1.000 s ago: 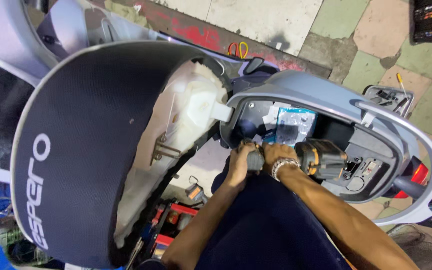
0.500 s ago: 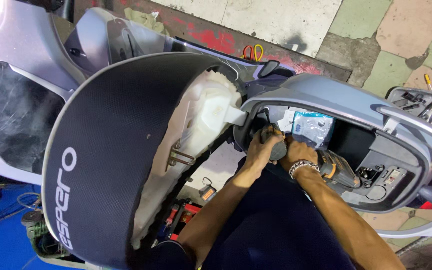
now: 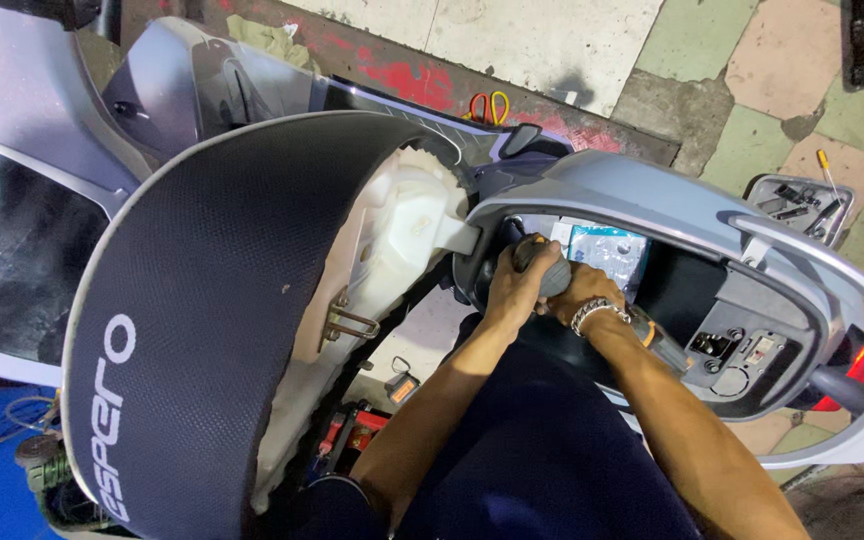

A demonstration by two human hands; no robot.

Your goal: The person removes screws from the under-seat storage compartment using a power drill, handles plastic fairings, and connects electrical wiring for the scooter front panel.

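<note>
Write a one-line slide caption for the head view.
Both hands, left hand and right hand, grip a grey tool handle inside a scooter's open under-seat compartment, seat raised.

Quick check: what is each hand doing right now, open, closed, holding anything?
Left hand: closed around the grey tool handle inside the scooter's under-seat compartment.
Right hand: closed, grip on the same tool handle, beside the left.

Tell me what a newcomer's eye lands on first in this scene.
The big black raised seat of the grey scooter fills the left half, its white underside turned toward the open compartment. Right of it, at centre, the left hand and right hand close together on a grey tool handle inside that compartment. A red and yellow pair of handles lies on the floor above.
</note>
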